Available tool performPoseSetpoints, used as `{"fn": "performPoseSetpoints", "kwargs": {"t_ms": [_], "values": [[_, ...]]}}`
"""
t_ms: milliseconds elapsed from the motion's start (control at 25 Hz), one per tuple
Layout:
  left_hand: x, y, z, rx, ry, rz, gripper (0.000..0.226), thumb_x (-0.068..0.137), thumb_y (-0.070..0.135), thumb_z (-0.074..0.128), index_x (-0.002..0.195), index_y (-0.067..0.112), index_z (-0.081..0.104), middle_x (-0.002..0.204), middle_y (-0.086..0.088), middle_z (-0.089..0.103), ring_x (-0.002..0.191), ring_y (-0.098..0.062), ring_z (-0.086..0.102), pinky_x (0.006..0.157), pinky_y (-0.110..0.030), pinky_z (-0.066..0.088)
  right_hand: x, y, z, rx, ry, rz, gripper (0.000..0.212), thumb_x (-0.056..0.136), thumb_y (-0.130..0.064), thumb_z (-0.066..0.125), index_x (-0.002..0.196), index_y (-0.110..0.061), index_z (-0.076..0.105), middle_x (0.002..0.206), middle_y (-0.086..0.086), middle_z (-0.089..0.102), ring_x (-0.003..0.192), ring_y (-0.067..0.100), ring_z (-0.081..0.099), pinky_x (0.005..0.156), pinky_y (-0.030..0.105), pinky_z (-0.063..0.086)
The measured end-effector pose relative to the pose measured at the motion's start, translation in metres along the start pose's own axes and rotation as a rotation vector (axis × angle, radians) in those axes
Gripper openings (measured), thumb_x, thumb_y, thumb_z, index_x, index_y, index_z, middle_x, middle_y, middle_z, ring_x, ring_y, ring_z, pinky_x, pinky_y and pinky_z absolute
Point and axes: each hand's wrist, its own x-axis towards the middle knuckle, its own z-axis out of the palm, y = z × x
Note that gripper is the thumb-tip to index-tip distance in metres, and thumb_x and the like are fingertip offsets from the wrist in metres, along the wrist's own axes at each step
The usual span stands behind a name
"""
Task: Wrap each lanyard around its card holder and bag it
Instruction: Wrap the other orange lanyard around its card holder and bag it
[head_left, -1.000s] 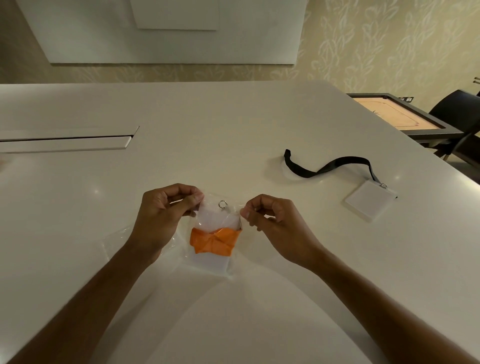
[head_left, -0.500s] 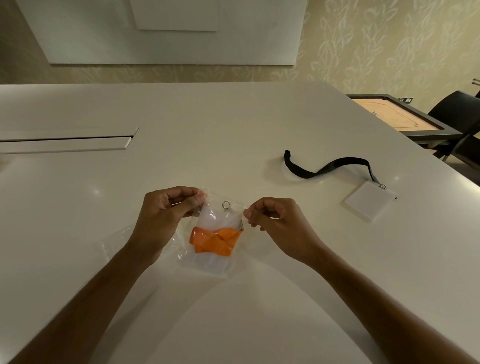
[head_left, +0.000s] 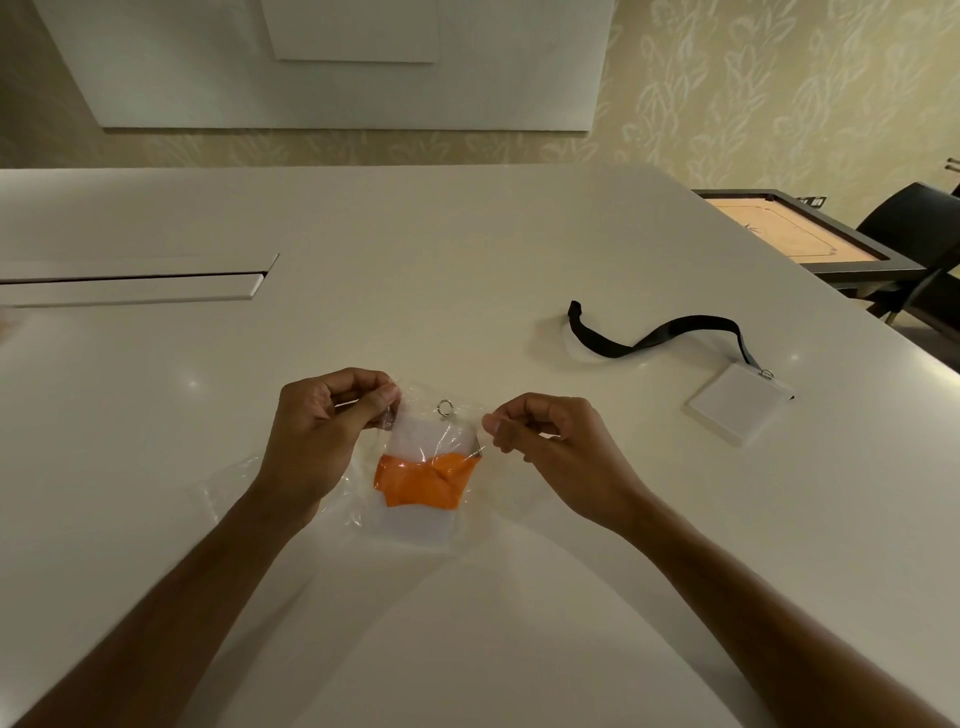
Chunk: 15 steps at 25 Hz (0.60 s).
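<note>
A clear plastic bag (head_left: 415, 535) lies on the white table in front of me. Inside it is a white card holder (head_left: 426, 436) with an orange lanyard (head_left: 423, 480) wrapped around its middle and a metal ring (head_left: 445, 408) at its top. My left hand (head_left: 322, 441) pinches the bag's top left corner. My right hand (head_left: 550, 447) pinches the top right corner. To the right a second white card holder (head_left: 737, 408) lies flat, with its black lanyard (head_left: 649, 338) stretched out loose on the table.
More clear plastic (head_left: 223, 488) lies under my left wrist. A long slot with a flap (head_left: 135, 286) is set in the table at the left. Beyond the table's right edge stand a carrom board (head_left: 800, 244) and a dark chair (head_left: 914, 228).
Both hands keep their pinch on the bag's top corners. The bag with the wrapped holder has shifted slightly, and the right hand has moved a little to the right.
</note>
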Motion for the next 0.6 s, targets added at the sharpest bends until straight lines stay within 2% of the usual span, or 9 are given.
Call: {"fn": "performPoseSetpoints", "kwargs": {"t_ms": [200, 400, 520, 600], "values": [[-0.0003, -0.0011, 0.0004, -0.049, 0.006, -0.04, 0.014, 0.088, 0.005, 0.062, 0.086, 0.015, 0.072, 0.073, 0.006, 0.074, 0.07, -0.009, 0.068, 0.068, -0.016, 0.055, -0.0005, 0.0, -0.0022, -0.012, -0.004, 0.005, 0.024, 0.091, -0.007, 0.063, 0.081, -0.027, 0.071, 0.075, -0.012, 0.072, 0.075, 0.001, 0.067, 0.065, 0.011, 0.048], [0.0006, -0.0036, 0.0006, -0.109, -0.075, -0.099, 0.012, 0.086, 0.009, 0.064, 0.087, 0.014, 0.075, 0.083, -0.003, 0.076, 0.077, -0.014, 0.07, 0.07, -0.018, 0.055, -0.0018, -0.0002, 0.0016, -0.05, -0.016, 0.022, 0.019, 0.097, -0.017, 0.059, 0.083, -0.027, 0.065, 0.071, -0.02, 0.065, 0.074, -0.003, 0.061, 0.06, 0.013, 0.046], [-0.0001, -0.0047, 0.0012, -0.047, -0.067, -0.049, 0.016, 0.085, 0.003, 0.064, 0.085, 0.016, 0.073, 0.077, 0.004, 0.075, 0.073, -0.009, 0.068, 0.066, -0.015, 0.053, -0.0033, -0.0018, 0.0045, -0.033, -0.007, 0.004, 0.02, 0.098, -0.019, 0.058, 0.082, -0.031, 0.063, 0.073, -0.027, 0.064, 0.072, -0.004, 0.06, 0.057, 0.011, 0.044], [0.0002, -0.0055, 0.001, -0.021, -0.064, -0.019, 0.018, 0.086, 0.0, 0.062, 0.085, 0.015, 0.072, 0.074, 0.006, 0.074, 0.071, -0.007, 0.067, 0.065, -0.015, 0.053, -0.003, -0.0018, 0.0053, -0.012, 0.015, -0.014, 0.018, 0.097, -0.019, 0.059, 0.083, -0.029, 0.064, 0.078, -0.023, 0.066, 0.075, -0.001, 0.062, 0.057, 0.013, 0.044]]}}
